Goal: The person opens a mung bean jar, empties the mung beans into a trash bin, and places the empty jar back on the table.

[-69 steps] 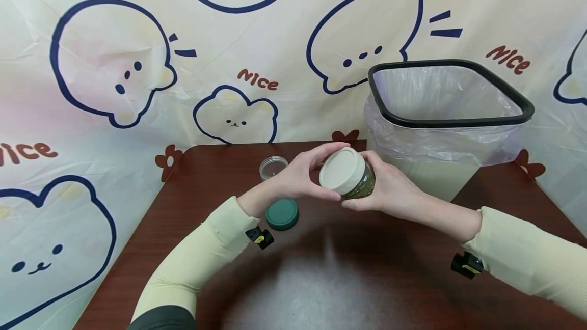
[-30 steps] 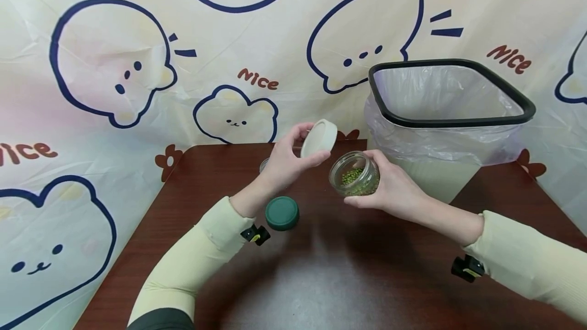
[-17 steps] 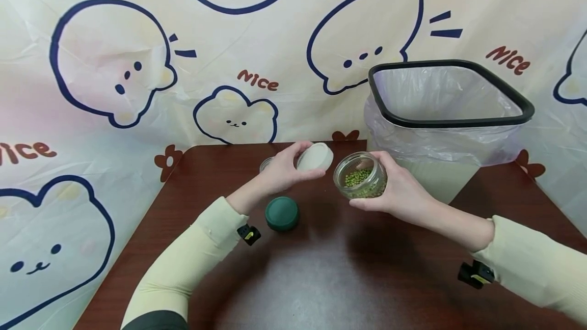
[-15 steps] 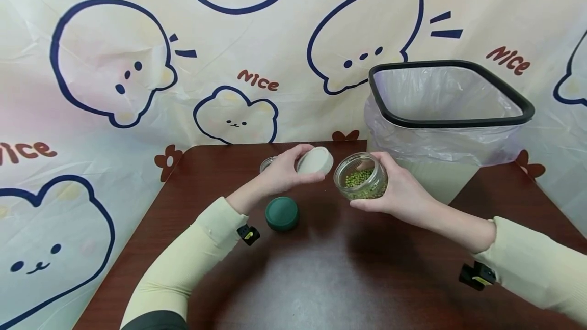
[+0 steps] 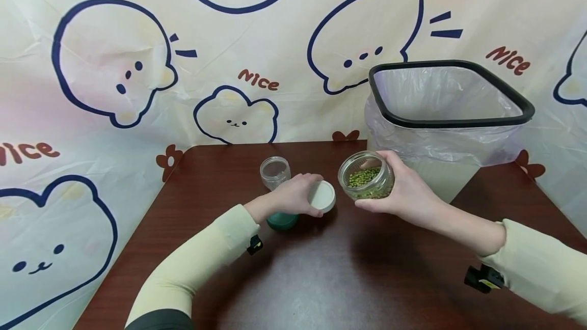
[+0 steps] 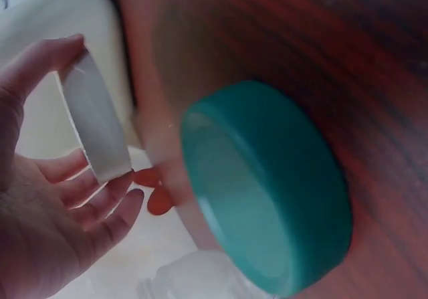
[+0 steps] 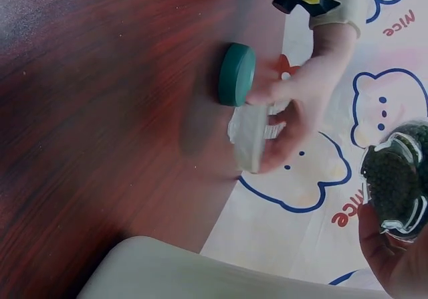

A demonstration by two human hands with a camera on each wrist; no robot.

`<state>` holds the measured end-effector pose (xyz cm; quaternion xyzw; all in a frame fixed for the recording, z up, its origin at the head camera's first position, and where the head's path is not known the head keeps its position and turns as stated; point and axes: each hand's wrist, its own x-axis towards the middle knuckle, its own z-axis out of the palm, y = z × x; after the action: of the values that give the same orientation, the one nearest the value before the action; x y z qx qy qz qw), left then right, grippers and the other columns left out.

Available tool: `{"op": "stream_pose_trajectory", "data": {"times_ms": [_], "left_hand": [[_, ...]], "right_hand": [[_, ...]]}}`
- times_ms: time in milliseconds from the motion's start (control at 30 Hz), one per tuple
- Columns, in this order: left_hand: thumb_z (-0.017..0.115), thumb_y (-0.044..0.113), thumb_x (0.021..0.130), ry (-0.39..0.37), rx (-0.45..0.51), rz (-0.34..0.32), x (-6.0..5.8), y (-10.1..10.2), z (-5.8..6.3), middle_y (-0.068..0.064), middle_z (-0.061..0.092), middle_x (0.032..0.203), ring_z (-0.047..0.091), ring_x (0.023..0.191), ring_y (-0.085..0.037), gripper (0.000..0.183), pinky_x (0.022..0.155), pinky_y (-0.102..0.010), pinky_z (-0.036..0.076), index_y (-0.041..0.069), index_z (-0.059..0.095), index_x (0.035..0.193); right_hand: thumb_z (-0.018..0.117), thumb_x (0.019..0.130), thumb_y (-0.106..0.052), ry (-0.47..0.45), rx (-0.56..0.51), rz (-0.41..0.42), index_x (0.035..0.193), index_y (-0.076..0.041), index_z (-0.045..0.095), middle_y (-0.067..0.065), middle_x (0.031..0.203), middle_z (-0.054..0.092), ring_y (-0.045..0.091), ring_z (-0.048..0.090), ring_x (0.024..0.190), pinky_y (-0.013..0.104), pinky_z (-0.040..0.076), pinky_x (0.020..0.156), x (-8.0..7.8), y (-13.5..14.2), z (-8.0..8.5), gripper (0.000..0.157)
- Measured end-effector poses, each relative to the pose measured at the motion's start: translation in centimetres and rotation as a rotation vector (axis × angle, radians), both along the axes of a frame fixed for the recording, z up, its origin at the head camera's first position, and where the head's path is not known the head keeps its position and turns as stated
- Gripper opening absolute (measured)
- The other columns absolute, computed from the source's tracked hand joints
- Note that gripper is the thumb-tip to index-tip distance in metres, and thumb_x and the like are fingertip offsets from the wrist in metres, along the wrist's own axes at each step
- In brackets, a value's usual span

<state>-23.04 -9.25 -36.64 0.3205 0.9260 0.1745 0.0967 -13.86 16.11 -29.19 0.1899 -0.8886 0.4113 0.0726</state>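
My left hand (image 5: 295,196) pinches a white lid (image 5: 322,196) by its edge, low over the table; in the left wrist view the thumb is on one edge of the lid (image 6: 97,115) and fingers are on the opposite one. My right hand (image 5: 408,187) grips an uncapped clear jar (image 5: 378,187), raised and tilted leftward, with small green beans (image 5: 363,176) inside. Under my left wrist, a green lid (image 5: 282,222) lies on the table, partly hidden by that hand. Behind the left hand stands a small clear jar (image 5: 275,171) without a lid.
A bin (image 5: 451,124) with a black rim and a translucent plastic liner (image 5: 440,146) stands at the back right, just behind my right hand. The dark wooden table (image 5: 312,279) ends at a printed cloth backdrop (image 5: 293,39).
The white lid came off the bean jar, and my left hand has carried it left and then down toward the table. My right hand has shifted slightly right with the jar.
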Motion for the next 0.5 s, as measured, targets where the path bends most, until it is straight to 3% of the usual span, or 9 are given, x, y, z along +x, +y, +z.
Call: {"op": "stream_pose_trajectory", "data": {"times_ms": [500], "left_hand": [[0.084, 0.043, 0.071, 0.099, -0.247, -0.111, 0.2, 1.3, -1.9, -0.006, 0.055, 0.123, 0.054, 0.107, -0.020, 0.083, 0.084, -0.032, 0.047, 0.008, 0.048, 0.138]], "right_hand": [[0.089, 0.068, -0.027, 0.025, -0.001, 0.005, 0.130, -0.005, 0.044, 0.008, 0.115, 0.060, 0.024, 0.057, 0.103, 0.045, 0.043, 0.087, 0.2, 0.7, 0.4, 0.080]]}}
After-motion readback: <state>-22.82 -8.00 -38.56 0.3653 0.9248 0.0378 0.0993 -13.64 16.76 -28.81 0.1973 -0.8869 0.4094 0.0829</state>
